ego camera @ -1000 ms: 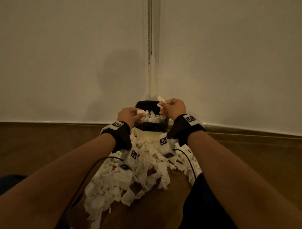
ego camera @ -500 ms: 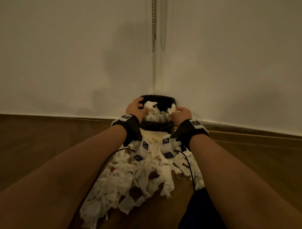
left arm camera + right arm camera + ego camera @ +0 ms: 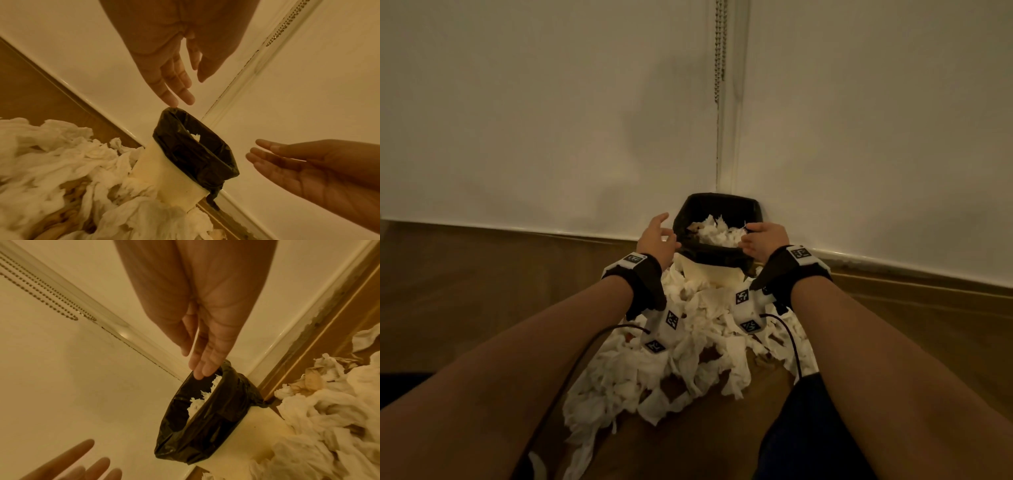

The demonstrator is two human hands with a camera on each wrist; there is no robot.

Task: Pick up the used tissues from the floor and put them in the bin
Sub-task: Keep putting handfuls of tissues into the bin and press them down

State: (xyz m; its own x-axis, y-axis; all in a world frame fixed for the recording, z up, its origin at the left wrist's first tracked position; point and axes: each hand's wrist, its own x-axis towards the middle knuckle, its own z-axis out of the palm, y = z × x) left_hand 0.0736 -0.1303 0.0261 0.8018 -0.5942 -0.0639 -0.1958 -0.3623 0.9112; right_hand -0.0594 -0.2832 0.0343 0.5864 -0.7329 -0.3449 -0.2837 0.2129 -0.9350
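Grips (image 3: pixel 657 238) (image 3: pixel 765 241) flanking tissue-ringed bin (image 3: pixel 717 270)

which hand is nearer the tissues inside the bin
Right. The right hand reaches over the bin's near right rim, fingertips beside the tissues inside. The left hand hovers open outside the left rim.

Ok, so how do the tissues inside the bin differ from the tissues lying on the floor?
The tissues in the bin form a small clump held inside the black liner, below its rim; the tissues on the floor spread in a far larger loose pile in front of the bin and round its base. The floor pile shows brownish stained patches in the right wrist view; the binned ones look plain white. Both are crumpled, torn white paper, and neither hand touches them.
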